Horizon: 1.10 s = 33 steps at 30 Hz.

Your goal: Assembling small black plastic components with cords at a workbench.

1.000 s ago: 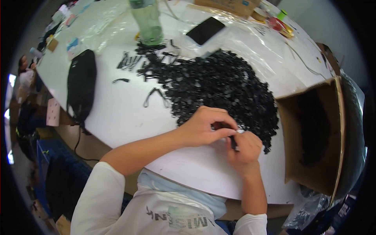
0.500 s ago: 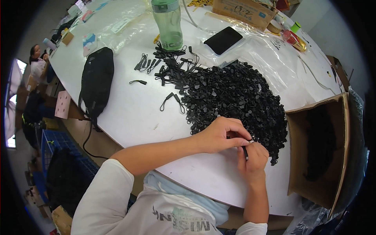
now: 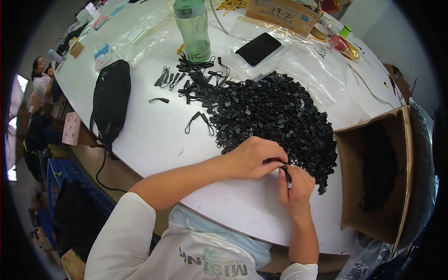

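Observation:
In front of the dark heap, both my hands meet at their fingertips. My left hand (image 3: 254, 157) is closed in a pinch, with a thin dark cord between thumb and forefinger. My right hand (image 3: 298, 189) grips a black cord zipper pull (image 3: 287, 174), its thick end showing beside the thumb. Just beyond my fingers spreads a large pile of small black zipper sliders (image 3: 275, 112); any slider between my fingertips is too small to make out. Looped black cord pulls (image 3: 200, 86) lie at the pile's far left, and a single cord pull (image 3: 159, 100) lies apart.
A green bottle (image 3: 192, 32) stands behind the cord pulls. A black pouch-like item (image 3: 112, 100) lies at left, a phone (image 3: 259, 49) on plastic at the back. An open cardboard box (image 3: 345, 186) is at right; another carton (image 3: 280, 17) stands far back. A person (image 3: 43, 79) sits far left.
My view has shifted slightly, so the table things sit a little further left. My fingertips have turned a bit, and more of the dark cord shows between them.

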Available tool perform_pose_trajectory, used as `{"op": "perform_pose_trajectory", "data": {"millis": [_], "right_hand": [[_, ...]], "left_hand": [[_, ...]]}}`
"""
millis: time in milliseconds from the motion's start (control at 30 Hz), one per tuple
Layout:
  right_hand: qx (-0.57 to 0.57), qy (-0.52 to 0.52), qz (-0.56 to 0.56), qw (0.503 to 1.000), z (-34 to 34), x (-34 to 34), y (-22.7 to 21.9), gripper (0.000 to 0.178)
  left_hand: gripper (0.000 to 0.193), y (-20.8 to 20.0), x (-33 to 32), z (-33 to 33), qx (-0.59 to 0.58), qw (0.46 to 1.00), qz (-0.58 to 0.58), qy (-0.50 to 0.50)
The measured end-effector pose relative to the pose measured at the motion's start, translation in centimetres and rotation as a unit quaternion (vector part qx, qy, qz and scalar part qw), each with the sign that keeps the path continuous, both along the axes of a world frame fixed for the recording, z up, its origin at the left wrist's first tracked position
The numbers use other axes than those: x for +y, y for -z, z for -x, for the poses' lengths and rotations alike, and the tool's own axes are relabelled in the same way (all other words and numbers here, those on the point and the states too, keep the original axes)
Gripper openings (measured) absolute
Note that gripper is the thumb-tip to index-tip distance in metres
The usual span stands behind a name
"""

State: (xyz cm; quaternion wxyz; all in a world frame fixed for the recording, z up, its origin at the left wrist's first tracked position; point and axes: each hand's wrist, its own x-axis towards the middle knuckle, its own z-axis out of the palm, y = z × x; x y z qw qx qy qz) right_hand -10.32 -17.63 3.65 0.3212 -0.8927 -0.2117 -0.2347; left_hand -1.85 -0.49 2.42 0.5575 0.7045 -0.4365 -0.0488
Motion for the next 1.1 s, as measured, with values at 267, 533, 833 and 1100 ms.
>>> {"op": "perform_pose_trajectory", "data": {"millis": [267, 533, 833, 1100], "right_hand": [[0.069, 0.019, -0.038, 0.997, 0.2, 0.5, 0.1, 0.01], [0.142, 0.027, -0.062, 0.988, 0.6, 0.5, -0.8, 0.007], [0.123, 0.046, -0.001, 0.991, 0.3, -0.1, 0.0, 0.005], [0.143, 0.05, -0.007, 0.988, 0.4, 0.0, -0.2, 0.011]], "left_hand": [[0.024, 0.5, 0.2, -0.5, -0.143, 0.99, -0.004, 0.007], [0.027, 0.3, 0.5, -0.6, -0.157, 0.987, 0.006, 0.027], [0.027, 0.4, 0.0, -0.1, -0.094, 0.994, 0.028, 0.049], [0.019, 0.6, -0.1, -0.3, -0.12, 0.992, 0.024, 0.043]]}}
